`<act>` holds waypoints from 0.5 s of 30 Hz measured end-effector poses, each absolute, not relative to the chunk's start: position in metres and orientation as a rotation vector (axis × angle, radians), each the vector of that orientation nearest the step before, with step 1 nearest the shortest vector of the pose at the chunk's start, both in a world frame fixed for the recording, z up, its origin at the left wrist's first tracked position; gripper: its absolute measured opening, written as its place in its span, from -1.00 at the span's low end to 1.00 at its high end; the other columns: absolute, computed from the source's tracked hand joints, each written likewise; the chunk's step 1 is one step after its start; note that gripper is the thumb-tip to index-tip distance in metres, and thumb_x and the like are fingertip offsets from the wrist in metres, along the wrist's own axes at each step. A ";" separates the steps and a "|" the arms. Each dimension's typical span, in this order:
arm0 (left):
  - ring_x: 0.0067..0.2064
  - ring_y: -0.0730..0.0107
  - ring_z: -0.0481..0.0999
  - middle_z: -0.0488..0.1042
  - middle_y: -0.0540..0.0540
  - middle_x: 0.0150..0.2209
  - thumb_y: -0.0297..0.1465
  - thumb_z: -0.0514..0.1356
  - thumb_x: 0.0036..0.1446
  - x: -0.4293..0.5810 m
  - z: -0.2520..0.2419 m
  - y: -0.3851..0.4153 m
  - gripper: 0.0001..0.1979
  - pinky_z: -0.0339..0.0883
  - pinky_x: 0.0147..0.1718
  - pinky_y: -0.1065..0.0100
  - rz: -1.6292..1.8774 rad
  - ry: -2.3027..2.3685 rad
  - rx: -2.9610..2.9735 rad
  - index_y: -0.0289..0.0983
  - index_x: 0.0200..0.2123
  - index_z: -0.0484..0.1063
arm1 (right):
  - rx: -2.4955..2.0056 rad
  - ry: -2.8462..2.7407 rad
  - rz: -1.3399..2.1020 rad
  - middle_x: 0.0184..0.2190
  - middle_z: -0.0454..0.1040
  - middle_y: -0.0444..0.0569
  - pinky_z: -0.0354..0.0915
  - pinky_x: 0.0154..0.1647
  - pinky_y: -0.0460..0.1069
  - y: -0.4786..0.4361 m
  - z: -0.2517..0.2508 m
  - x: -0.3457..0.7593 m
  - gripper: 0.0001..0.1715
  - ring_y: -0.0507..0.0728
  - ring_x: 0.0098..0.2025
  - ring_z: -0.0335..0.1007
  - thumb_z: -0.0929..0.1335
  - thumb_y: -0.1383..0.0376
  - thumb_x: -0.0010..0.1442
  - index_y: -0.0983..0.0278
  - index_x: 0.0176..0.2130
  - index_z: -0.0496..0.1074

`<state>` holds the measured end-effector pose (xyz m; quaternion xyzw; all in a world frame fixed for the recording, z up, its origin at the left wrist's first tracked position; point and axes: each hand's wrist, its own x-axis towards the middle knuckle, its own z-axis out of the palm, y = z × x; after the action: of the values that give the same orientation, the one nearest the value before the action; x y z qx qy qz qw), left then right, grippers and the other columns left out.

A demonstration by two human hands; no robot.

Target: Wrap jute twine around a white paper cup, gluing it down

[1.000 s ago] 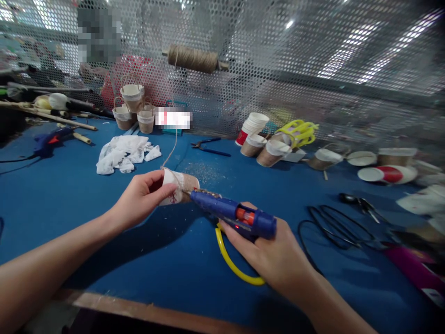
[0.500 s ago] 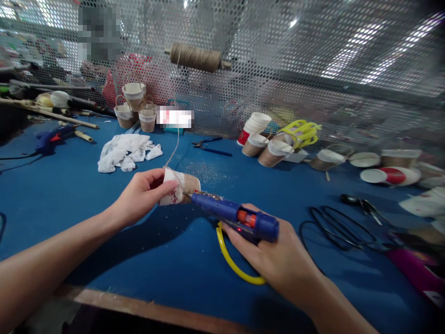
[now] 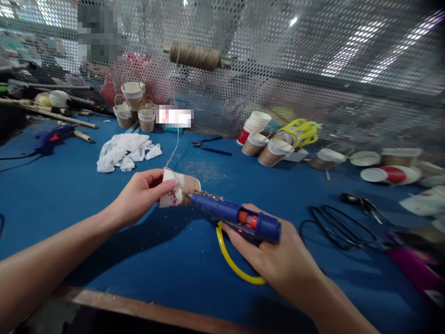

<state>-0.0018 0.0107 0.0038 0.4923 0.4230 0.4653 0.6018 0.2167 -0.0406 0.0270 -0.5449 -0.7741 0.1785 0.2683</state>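
My left hand (image 3: 148, 192) grips a small paper cup (image 3: 190, 184) lying on its side, its lower part wrapped in brown twine. The thumb presses on the white part of the cup. From the cup a strand of twine (image 3: 178, 141) runs up to a twine spool (image 3: 194, 54) on a stick against the mesh. My right hand (image 3: 271, 246) is wrapped round a blue hot glue gun (image 3: 222, 207), whose nozzle points left at the wound twine; whether it touches cannot be seen. A curved yellow piece (image 3: 234, 266) sticks out below the gun.
Twine-wrapped cups with handles (image 3: 133, 93) stand at the back left, beside crumpled white cloth (image 3: 121, 150). Pliers (image 3: 212, 146) lie behind my hands. More cups (image 3: 274, 153) line the back right. A black cable (image 3: 337, 227) and another blue glue gun (image 3: 52, 139) lie at the sides.
Almost nothing differs. The back end of the glue gun has shifted very slightly right and down, while the cup stays in my left hand.
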 end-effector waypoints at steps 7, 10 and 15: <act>-0.39 0.46 0.48 0.55 -0.10 -0.36 -0.36 0.22 0.00 -0.002 0.003 0.011 -0.82 0.36 -0.35 0.43 1.090 0.983 1.139 -0.36 -0.34 0.48 | -1.450 -2.110 0.484 -0.57 0.41 -0.14 0.31 -0.50 -0.06 -0.041 0.028 0.217 -0.91 0.05 -0.53 0.36 0.27 0.28 0.08 0.22 -0.44 0.33; -0.36 0.44 0.49 0.55 -0.10 -0.31 -0.36 0.19 0.03 -0.002 0.005 0.010 -0.81 0.37 -0.33 0.42 1.073 0.993 1.245 -0.34 -0.30 0.48 | -1.486 -2.065 0.484 -0.53 0.46 -0.12 0.33 -0.47 -0.03 -0.042 0.027 0.218 -0.93 0.09 -0.50 0.40 0.28 0.27 0.07 0.22 -0.42 0.34; -0.30 0.41 0.50 0.55 -0.11 -0.24 -0.37 0.14 0.06 -0.001 0.008 0.007 -0.80 0.38 -0.28 0.40 1.039 0.981 1.457 -0.33 -0.26 0.47 | -1.492 -2.004 0.427 -0.52 0.49 -0.11 0.35 -0.45 -0.01 -0.041 0.025 0.219 -0.95 0.12 -0.51 0.41 0.30 0.29 0.05 0.21 -0.42 0.36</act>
<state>-0.0006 0.0068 0.0076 0.6085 0.4097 0.4340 0.5230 0.2190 -0.0410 0.0250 -0.5617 -0.7544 0.1607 0.2991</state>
